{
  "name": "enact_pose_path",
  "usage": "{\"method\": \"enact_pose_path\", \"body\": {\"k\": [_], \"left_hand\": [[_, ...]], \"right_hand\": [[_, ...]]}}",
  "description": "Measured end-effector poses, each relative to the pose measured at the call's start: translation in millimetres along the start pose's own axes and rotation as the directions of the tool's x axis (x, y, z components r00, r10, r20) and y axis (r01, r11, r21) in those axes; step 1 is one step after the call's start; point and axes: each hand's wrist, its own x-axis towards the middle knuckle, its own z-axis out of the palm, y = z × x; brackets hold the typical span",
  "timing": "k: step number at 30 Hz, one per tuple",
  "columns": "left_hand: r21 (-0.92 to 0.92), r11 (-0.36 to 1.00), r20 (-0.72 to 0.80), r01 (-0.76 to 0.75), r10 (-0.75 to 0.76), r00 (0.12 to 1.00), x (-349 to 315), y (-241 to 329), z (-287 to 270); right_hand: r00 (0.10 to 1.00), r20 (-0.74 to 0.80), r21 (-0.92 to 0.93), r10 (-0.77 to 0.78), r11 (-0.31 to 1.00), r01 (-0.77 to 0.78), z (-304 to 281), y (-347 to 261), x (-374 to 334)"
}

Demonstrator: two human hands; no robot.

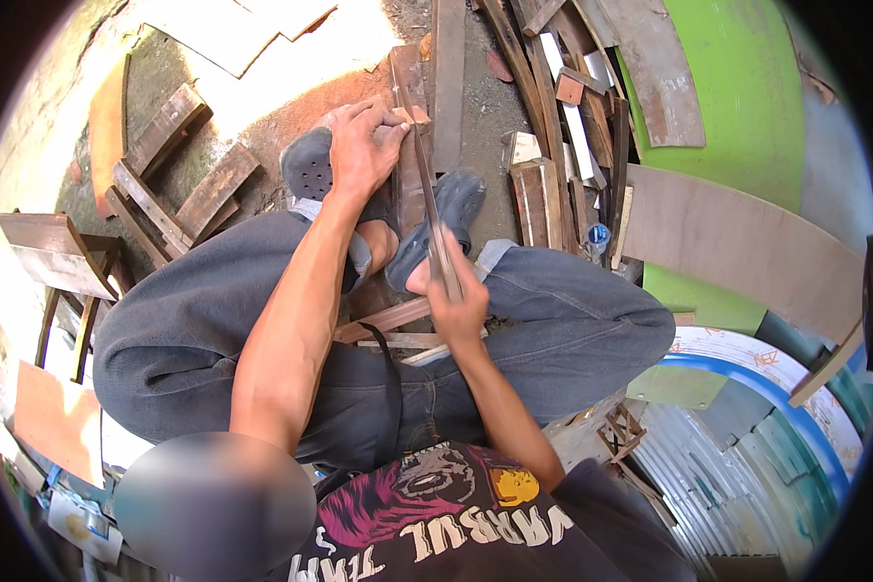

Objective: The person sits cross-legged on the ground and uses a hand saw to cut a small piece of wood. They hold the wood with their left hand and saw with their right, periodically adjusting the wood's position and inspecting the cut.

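A handsaw (424, 170), seen nearly edge-on, reaches away from my right hand (459, 303), which is wrapped round its handle. Its thin blade lies across a brown wooden plank (409, 189) between my feet. At the far part of this wood, my left hand (367, 145) grips the plank beside the blade, fingers bent over it; what lies under the palm is hidden. Two dark clogs, the left one (306, 167) and the right one (463, 199), flank the plank. Close to my right hand, a short wooden piece (388, 318) rests between my legs.
Loose wood offcuts (179, 199) lie on the ground at left. Long wood strips (543, 194) are heaped at right, beside a green sheet (747, 107) and a curved plywood panel (737, 247). A long board (448, 87) extends away beyond my right foot. Corrugated metal sheets (689, 466) sit lower right.
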Motion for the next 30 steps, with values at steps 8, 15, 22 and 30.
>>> {"method": "enact_pose_path", "body": {"k": [8,15,22,30], "left_hand": [[0.026,0.999,0.035,0.036,-0.037,0.999,1.4,-6.4,-5.9],[-0.016,1.000,0.022,-0.021,0.021,1.000,3.8,-0.1,8.5],[-0.053,0.997,-0.036,0.058,-0.060,0.998,-2.0,-4.0,-4.1],[-0.021,0.998,0.012,0.056,-0.056,0.998,3.0,-1.4,1.1]], "right_hand": [[0.991,0.047,0.035,0.127,0.991,-0.129,-9.8,-32.8,1.4],[0.997,-0.072,0.079,-0.009,0.997,0.014,39.2,10.1,91.1],[0.998,0.029,0.051,0.055,0.997,-0.057,-16.0,-5.2,-24.3],[0.998,0.020,-0.019,0.052,0.998,-0.052,24.0,-2.3,81.5]]}}
